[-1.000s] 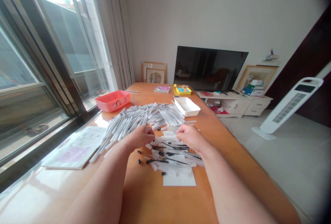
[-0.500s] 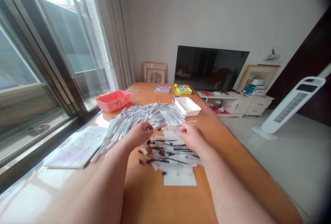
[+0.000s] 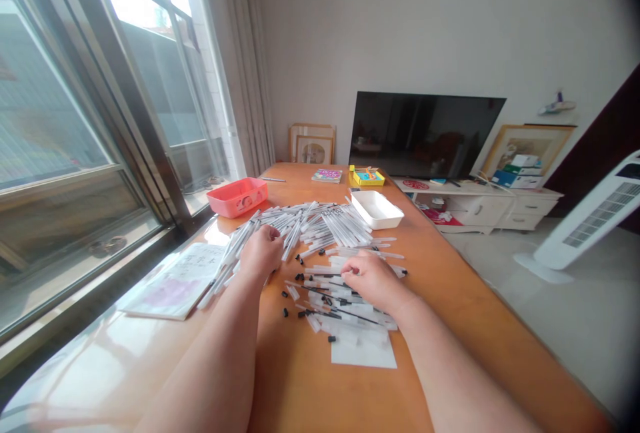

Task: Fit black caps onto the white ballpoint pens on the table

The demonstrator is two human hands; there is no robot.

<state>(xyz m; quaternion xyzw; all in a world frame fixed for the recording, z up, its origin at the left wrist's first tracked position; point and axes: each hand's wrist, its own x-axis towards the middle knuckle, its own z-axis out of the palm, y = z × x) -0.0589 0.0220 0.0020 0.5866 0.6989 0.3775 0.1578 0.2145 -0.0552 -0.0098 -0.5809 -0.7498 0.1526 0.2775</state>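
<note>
The left hand (image 3: 261,254) lies curled on the near edge of the big heap of white pens (image 3: 305,223), fingers folded over one or two barrels, though whether it truly grips them cannot be told. The right hand (image 3: 371,278) rests, fingers bent downward, on the smaller pile of pen parts (image 3: 340,300) just nearer than that heap, over a white sheet (image 3: 364,353); its fingertips are hidden. Beyond the heap sit a white tray (image 3: 377,209) and a pink basket (image 3: 237,196).
</note>
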